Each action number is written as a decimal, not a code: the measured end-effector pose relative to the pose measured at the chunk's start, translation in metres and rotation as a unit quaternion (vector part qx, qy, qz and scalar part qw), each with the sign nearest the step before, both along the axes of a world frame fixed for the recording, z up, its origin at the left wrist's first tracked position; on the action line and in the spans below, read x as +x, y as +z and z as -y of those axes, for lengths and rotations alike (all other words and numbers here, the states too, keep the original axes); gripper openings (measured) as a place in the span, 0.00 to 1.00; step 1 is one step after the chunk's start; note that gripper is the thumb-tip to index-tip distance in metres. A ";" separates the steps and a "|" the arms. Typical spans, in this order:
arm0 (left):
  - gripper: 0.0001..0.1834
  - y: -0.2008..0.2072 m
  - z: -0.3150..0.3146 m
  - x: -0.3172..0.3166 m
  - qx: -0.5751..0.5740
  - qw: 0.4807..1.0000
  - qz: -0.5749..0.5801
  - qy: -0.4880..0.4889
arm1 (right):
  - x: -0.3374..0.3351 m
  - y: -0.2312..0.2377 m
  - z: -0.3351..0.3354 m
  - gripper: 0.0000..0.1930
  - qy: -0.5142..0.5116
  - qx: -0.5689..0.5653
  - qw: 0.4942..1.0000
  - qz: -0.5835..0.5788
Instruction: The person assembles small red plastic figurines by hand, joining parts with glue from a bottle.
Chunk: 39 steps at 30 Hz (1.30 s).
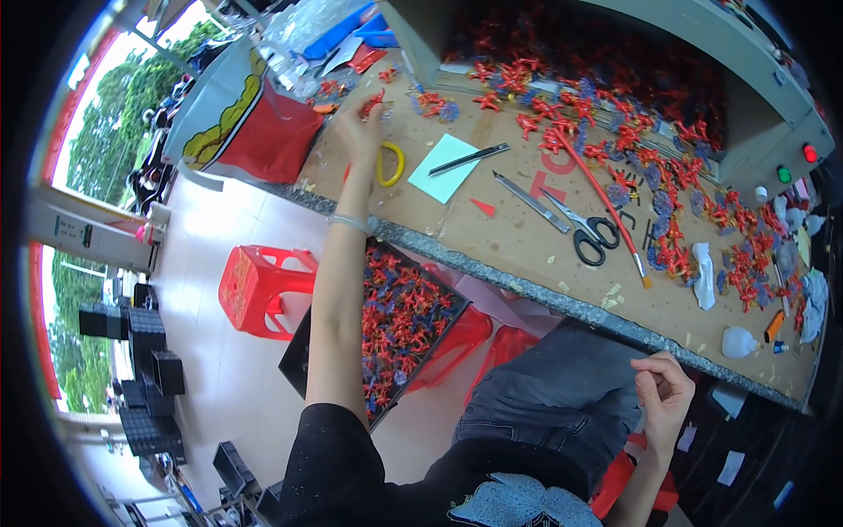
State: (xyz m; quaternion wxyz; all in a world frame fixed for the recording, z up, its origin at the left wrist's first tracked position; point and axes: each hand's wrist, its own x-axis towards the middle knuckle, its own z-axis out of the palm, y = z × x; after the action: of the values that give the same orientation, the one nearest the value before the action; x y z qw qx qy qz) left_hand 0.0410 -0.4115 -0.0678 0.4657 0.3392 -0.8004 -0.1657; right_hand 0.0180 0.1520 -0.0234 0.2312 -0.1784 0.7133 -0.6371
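My left arm stretches over the table's far left part. My left hand [358, 132] is closed at the fingertips on a small red figure [372, 104], partly hidden by the fingers. Yellow-handled scissors [392, 165] lie beside that wrist. My right hand [665, 391] is held by the table's front edge at the right, its fingers curled in and nothing visible in them. Between the hands lie a pale green paper pad [444, 167] with a black pen-shaped tool [470, 159] across it, a slim cutter [530, 201], black-handled scissors [587, 230] and a red paintbrush [606, 200].
Many red figures with purple clear pieces [615, 132] spill from an open-fronted grey box [762, 132]. Below the table's stone edge [492, 277], a black tray [428, 338] holds more. A red stool [255, 290] stands left; a red bag [272, 132] hangs at the left corner.
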 end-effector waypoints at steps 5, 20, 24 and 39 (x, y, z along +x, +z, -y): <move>0.18 -0.015 0.032 -0.016 -0.004 0.996 0.091 -0.008 | 0.000 -0.002 -0.007 0.05 -0.011 0.006 1.000 0.007; 0.15 0.068 -0.139 -0.134 -0.102 0.944 0.077 -0.306 | 0.018 -0.083 0.007 0.06 0.151 0.071 0.985 -0.035; 0.14 0.062 -0.168 -0.229 -0.109 0.923 0.157 -0.335 | 0.021 -0.120 0.012 0.08 0.158 0.075 0.984 0.043; 0.24 0.013 -0.234 -0.467 -0.078 0.956 0.121 -0.255 | 0.009 -0.140 0.016 0.07 0.139 0.014 0.989 0.054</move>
State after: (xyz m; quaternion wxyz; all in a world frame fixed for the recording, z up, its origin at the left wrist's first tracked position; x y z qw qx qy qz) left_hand -0.4258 -0.1779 -0.0546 0.3324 0.1034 -0.9213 -0.1735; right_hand 0.0273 0.1359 -0.1633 0.3583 -0.2374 0.6771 -0.5973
